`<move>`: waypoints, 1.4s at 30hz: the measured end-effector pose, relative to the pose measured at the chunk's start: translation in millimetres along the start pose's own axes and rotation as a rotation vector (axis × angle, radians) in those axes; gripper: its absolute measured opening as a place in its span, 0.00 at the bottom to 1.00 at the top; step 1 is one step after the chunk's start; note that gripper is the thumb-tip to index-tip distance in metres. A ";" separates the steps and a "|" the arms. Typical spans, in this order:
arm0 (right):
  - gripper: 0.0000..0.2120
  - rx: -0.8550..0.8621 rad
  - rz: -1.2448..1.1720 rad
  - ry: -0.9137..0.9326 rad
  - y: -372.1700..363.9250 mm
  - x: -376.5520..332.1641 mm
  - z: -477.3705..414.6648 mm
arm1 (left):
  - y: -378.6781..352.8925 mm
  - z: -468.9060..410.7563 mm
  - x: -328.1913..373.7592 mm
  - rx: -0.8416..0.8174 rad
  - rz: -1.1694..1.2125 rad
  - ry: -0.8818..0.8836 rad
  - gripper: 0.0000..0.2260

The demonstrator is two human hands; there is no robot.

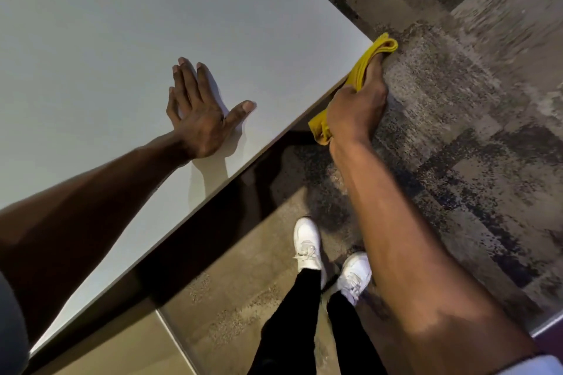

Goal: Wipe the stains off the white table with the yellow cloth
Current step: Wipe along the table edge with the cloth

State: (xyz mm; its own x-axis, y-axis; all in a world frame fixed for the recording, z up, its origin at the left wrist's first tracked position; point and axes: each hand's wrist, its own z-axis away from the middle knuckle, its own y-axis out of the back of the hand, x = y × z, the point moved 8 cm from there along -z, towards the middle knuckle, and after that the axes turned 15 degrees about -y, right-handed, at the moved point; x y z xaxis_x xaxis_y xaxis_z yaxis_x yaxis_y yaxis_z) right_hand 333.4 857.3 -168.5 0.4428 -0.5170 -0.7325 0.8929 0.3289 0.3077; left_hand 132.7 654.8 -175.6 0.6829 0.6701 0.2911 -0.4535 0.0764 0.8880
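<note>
Gripping the yellow cloth (361, 77) in the right hand (355, 113), fingers closed round a folded bundle, index finger stretching forward along the fold. Pressing that cloth against the near edge of the white table (122, 24), right by the corner, with the front end poking out beyond the corner over the carpet (472, 100) and the tail hanging out below the wrist. Lying flat and spread on the tabletop with the left hand (199, 113), holding nothing, thumb splayed toward the edge, seemingly bracing. Keeping the two hands well apart, one on top, one at the rim.

Judging the step in hand: wiping along the table's edge and corner rather than the top. Looking for stains on the visible surface and finding none plainly showing; too smooth and evenly lit to be sure. Calling next, probably, for sliding the cloth along the rim or lifting it back onto the top, keeping pressure through the fingers and the bundle from unfolding.

Counting up: two hands, one cloth, one table, two white shoes (307, 245) standing on the floor below.
</note>
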 end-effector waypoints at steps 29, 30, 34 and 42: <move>0.37 0.135 0.114 0.060 -56.5 59.9 133.0 | -16.5 -16.6 -14.2 0.130 -0.016 -0.070 0.68; 0.37 0.146 0.112 0.044 -49.8 49.4 115.9 | -16.7 -15.7 -13.0 0.137 -0.027 -0.071 0.67; 0.37 0.177 0.197 -0.015 -23.1 13.7 55.2 | -13.8 -9.8 -7.1 0.207 -0.094 -0.045 0.59; 0.37 0.143 0.199 -0.025 -12.2 2.4 35.7 | -16.3 -12.6 -9.8 0.150 -0.061 -0.057 0.57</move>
State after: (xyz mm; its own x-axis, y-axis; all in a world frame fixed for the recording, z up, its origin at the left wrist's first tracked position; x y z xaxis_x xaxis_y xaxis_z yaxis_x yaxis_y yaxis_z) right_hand 326.5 823.8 -152.4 0.6111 -0.4735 -0.6344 0.7899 0.3121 0.5280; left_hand 126.2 656.3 -197.4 0.7396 0.6245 0.2510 -0.3227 0.0018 0.9465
